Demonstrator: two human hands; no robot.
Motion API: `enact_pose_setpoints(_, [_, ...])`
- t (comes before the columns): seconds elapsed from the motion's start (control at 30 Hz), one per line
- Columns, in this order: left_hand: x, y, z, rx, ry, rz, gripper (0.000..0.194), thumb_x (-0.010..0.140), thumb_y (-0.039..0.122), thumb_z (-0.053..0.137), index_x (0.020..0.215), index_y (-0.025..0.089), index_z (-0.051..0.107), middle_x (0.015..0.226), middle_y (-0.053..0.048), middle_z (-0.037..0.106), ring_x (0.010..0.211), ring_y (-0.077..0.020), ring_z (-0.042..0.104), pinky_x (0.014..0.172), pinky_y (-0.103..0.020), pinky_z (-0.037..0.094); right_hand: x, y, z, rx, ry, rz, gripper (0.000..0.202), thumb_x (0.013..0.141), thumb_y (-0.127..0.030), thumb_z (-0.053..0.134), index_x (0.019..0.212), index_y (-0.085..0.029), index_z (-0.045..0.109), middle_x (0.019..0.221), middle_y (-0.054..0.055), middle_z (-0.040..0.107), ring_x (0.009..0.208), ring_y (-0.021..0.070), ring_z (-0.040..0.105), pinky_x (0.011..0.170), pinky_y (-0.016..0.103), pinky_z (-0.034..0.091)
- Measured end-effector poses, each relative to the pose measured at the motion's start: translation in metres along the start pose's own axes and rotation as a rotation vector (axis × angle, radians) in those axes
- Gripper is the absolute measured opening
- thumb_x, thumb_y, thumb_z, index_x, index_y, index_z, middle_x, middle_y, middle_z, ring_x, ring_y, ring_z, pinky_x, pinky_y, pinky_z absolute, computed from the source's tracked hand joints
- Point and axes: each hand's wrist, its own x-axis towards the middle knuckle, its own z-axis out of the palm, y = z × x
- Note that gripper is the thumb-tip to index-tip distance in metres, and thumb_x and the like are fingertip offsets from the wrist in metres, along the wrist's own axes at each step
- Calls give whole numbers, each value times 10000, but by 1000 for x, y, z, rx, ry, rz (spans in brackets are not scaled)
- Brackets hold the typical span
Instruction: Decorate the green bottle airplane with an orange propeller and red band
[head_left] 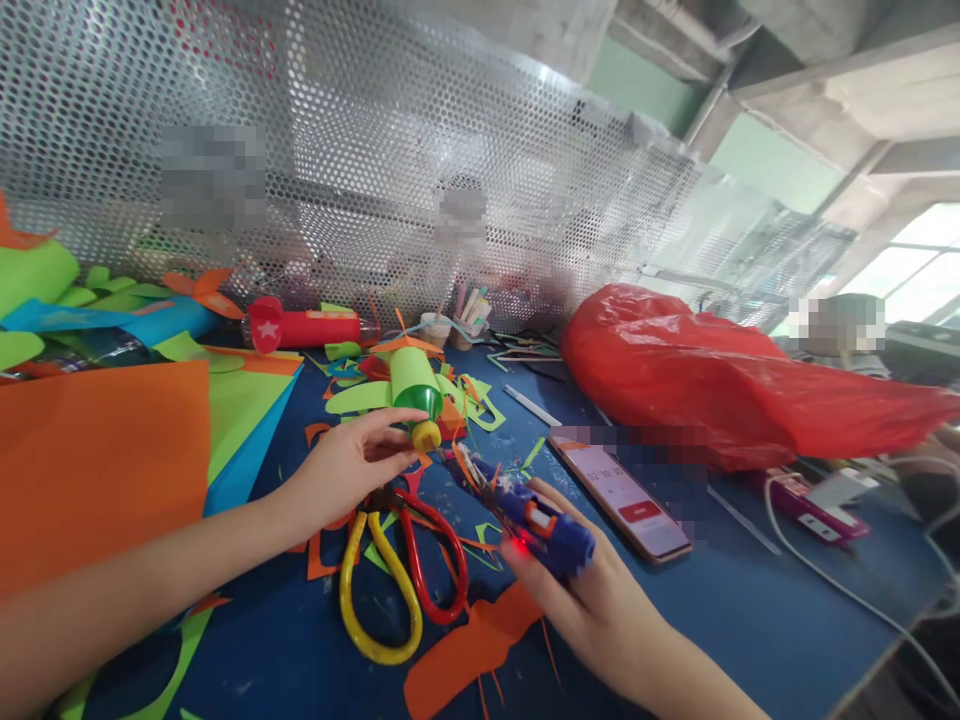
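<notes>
My left hand (379, 445) pinches a small green bottle (414, 380) near its neck. The bottle is wrapped in light green paper, its yellow cap points towards me, and paper wings and an orange piece stand out from it. In my right hand (592, 590) is a blue glue gun (551, 530) with a red light glowing on it. Its nozzle is close to the yellow cap; whether they touch I cannot tell. Below both hands lie scissors (405, 570) with one yellow and one red handle, their blades partly hidden. An orange paper cut-out (472, 650) lies nearest me.
Orange paper sheets (105, 460) cover the left side. Behind them lies a red-wrapped bottle (315, 328). A phone (622, 495), a red plastic bag (697, 370) and a power strip (817, 510) with a white cable are on the right. Perforated metal panels (420, 130) stand behind.
</notes>
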Motion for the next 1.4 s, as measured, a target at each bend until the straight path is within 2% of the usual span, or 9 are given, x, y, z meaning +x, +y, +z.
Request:
enact_pose_setpoints(0.13, [0,3,1,-46,-20,15,455,775,311,654,1218,218,604,993,-36,750,941,-224,702,888,-387,536,-2,-8,1,-114,1,-92,251,924,-372,455,836,-206,621,801,104,655,693,223,657,566,312,538])
enact_pose_setpoints(0.23, [0,3,2,-43,-22,14,457,781,301,644,1228,215,609,993,-32,751,939,-222,702,892,-385,531,-1,-10,3,-177,4,-151,208,916,-302,451,796,-207,592,772,79,626,591,181,606,513,286,490])
enact_pose_setpoints(0.57, [-2,1,0,-9,-21,21,463,795,303,629,1249,209,620,961,-26,745,953,-218,690,915,-384,513,6,-9,5,-339,-63,-230,86,825,-160,472,789,-197,541,760,51,599,590,153,555,495,253,419])
enact_pose_setpoints(0.73, [-1,2,-1,-13,-10,22,458,799,314,631,1247,217,621,970,-26,747,929,-217,690,860,-367,532,5,-8,4,-413,-26,-222,93,821,-146,461,782,-205,521,786,61,613,596,158,568,506,252,424])
enact_pose_setpoints(0.97, [0,5,-2,-2,5,15,465,803,297,632,1261,219,609,939,-19,740,869,-196,684,792,-328,541,4,-8,4,-426,-68,-226,97,814,-141,449,794,-202,523,786,64,617,616,170,582,522,264,425])
enact_pose_setpoints(1.23, [-1,5,0,-3,-8,-1,471,802,301,656,1267,236,613,964,-22,736,892,-210,683,839,-367,532,5,-11,7,-414,-114,-235,71,790,-139,479,784,-199,515,747,36,582,590,166,548,514,271,381])
enact_pose_setpoints(1.4, [0,2,0,-24,-19,1,464,798,296,654,1259,253,622,962,-18,741,898,-210,685,830,-356,530,6,-10,8,-415,-53,-253,82,794,-139,468,777,-202,518,750,41,594,596,171,551,515,274,384])
